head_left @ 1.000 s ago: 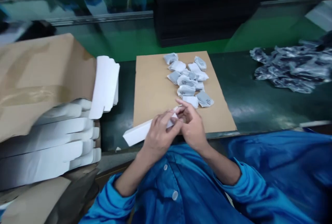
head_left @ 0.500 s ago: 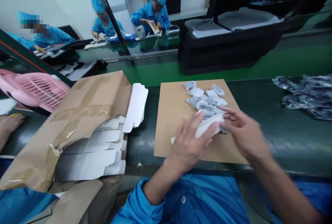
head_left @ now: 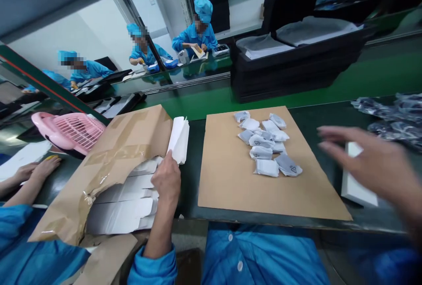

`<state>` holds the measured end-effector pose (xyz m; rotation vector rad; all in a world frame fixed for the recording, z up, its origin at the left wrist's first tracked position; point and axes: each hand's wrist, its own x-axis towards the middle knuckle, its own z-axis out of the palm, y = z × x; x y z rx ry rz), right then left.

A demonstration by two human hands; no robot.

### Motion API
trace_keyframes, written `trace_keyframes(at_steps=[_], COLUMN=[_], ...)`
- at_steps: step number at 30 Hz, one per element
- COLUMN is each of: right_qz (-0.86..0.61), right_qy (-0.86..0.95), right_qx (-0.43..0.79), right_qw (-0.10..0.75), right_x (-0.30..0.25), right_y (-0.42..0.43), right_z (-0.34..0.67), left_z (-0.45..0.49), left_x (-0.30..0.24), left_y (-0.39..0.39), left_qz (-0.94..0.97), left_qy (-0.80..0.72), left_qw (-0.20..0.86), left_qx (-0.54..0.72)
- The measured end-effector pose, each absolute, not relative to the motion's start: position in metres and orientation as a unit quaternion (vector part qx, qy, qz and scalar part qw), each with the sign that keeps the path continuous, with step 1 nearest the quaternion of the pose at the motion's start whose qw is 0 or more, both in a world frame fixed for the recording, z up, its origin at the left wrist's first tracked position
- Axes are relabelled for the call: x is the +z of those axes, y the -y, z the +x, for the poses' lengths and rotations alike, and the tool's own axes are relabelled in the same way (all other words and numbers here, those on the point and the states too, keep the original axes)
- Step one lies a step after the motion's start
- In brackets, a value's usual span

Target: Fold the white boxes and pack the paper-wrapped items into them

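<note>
My left hand (head_left: 167,178) is closed at the near end of a small stack of flat white cartons (head_left: 180,139) beside the torn cardboard box (head_left: 130,133). Its fingertips pinch the edge of a carton there. My right hand (head_left: 372,162), blurred, is over the bench at the right with its fingers apart. Partly hidden beneath it, a white box (head_left: 354,179) lies on the bench. Several small items in white wrappers (head_left: 267,167) rest in a group on the brown cardboard sheet (head_left: 237,188) between my hands.
More white cartons (head_left: 121,212) fill the torn box. A pink basket (head_left: 79,131) stands behind it, near a neighbour's hands (head_left: 42,170). Black trays (head_left: 290,65) are stacked beyond the sheet. Bagged dark cables (head_left: 395,120) lie at right. Co-workers (head_left: 198,34) sit across the line.
My hands have separated from the white item they held over the sheet. The left has gone to the flat cartons, the right to the far right, where a white box now shows.
</note>
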<state>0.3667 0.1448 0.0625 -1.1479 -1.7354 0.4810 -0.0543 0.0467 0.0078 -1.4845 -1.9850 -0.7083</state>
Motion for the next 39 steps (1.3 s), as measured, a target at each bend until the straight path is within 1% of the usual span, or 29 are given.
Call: trace_keyframes(at_steps=[1, 2, 3, 4, 5, 6, 7, 8, 9, 11, 12, 13, 14, 15, 16, 17, 19, 21, 23, 25, 28, 31, 33, 35, 39], right_qz=[-0.474, -0.445, -0.403, -0.373, -0.362, -0.359, -0.362, -0.363, -0.356, -0.303, -0.264, -0.228, -0.212, -0.22, -0.248, -0.282, -0.323, -0.304, -0.272, -0.25, -0.227, -0.224, -0.221, -0.219, -0.21], right_qy=[0.706, 0.684, 0.646, 0.607, 0.569, 0.544, 0.543, 0.565, 0.608, 0.72, 0.769, 0.808, 0.839, 0.865, 0.889, 0.908, 0.929, 0.944, 0.953, 0.957, 0.96, 0.961, 0.96, 0.958, 0.957], right_qx=[0.299, 0.424, 0.518, 0.576, 0.605, 0.623, 0.628, 0.625, 0.618, 0.588, 0.564, 0.535, 0.498, 0.447, 0.379, 0.299, 0.139, 0.039, 0.013, 0.021, 0.011, -0.053, -0.081, -0.078, -0.025], right_qw=[0.434, 0.393, 0.39, 0.401, 0.423, 0.432, 0.426, 0.399, 0.349, 0.212, 0.143, 0.089, 0.058, 0.052, 0.064, 0.082, 0.114, 0.121, 0.13, 0.148, 0.166, 0.155, 0.154, 0.171, 0.2], right_x=[0.058, 0.053, 0.047, 0.041, 0.035, 0.031, 0.028, 0.027, 0.029, 0.036, 0.041, 0.046, 0.05, 0.052, 0.053, 0.051, 0.045, 0.037, 0.031, 0.029, 0.03, 0.033, 0.036, 0.038, 0.04], right_y=[-0.125, -0.106, -0.09, -0.078, -0.072, -0.07, -0.073, -0.077, -0.083, -0.093, -0.096, -0.096, -0.094, -0.09, -0.083, -0.076, -0.061, -0.053, -0.053, -0.057, -0.06, -0.056, -0.054, -0.055, -0.062], right_z=[0.336, 0.305, 0.275, 0.249, 0.229, 0.217, 0.213, 0.216, 0.225, 0.251, 0.263, 0.271, 0.276, 0.277, 0.274, 0.27, 0.26, 0.254, 0.254, 0.257, 0.259, 0.256, 0.255, 0.257, 0.263], left_z=[-0.04, -0.021, 0.001, 0.024, 0.045, 0.061, 0.072, 0.077, 0.074, 0.056, 0.044, 0.032, 0.022, 0.015, 0.011, 0.01, 0.01, 0.01, 0.006, 0.001, 0.002, 0.01, 0.012, 0.01, 0.002], left_x=[0.01, 0.01, 0.009, 0.007, 0.005, 0.004, 0.005, 0.008, 0.014, 0.03, 0.037, 0.042, 0.044, 0.044, 0.041, 0.037, 0.027, 0.023, 0.024, 0.028, 0.028, 0.023, 0.023, 0.025, 0.031], left_y=[-0.04, -0.032, -0.022, -0.011, 0.002, 0.015, 0.026, 0.035, 0.041, 0.04, 0.035, 0.027, 0.019, 0.011, 0.004, -0.001, -0.006, -0.005, -0.002, -0.001, -0.001, 0.0, 0.0, -0.001, -0.004], left_qz=[-0.559, -0.578, -0.607, -0.673, -0.729, -0.772, -0.796, -0.794, -0.76, -0.63, -0.568, -0.556, -0.554, -0.54, -0.522, -0.502, -0.462, -0.454, -0.467, -0.482, -0.491, -0.488, -0.492, -0.505, -0.518], left_qy=[0.724, 0.699, 0.669, 0.591, 0.536, 0.501, 0.477, 0.476, 0.502, 0.589, 0.621, 0.634, 0.641, 0.647, 0.653, 0.663, 0.679, 0.677, 0.66, 0.644, 0.652, 0.669, 0.667, 0.645, 0.6], left_qw=[0.294, 0.305, 0.304, 0.304, 0.267, 0.208, 0.158, 0.113, 0.081, 0.0, -0.081, -0.182, -0.281, -0.341, -0.373, -0.386, -0.377, -0.39, -0.426, -0.453, -0.425, -0.388, -0.384, -0.407, -0.465], left_qx=[-0.276, -0.29, -0.302, -0.324, -0.331, -0.33, -0.337, -0.36, -0.405, -0.505, -0.534, -0.505, -0.451, -0.417, -0.401, -0.4, -0.427, -0.429, -0.406, -0.385, -0.392, -0.404, -0.407, -0.404, -0.396])
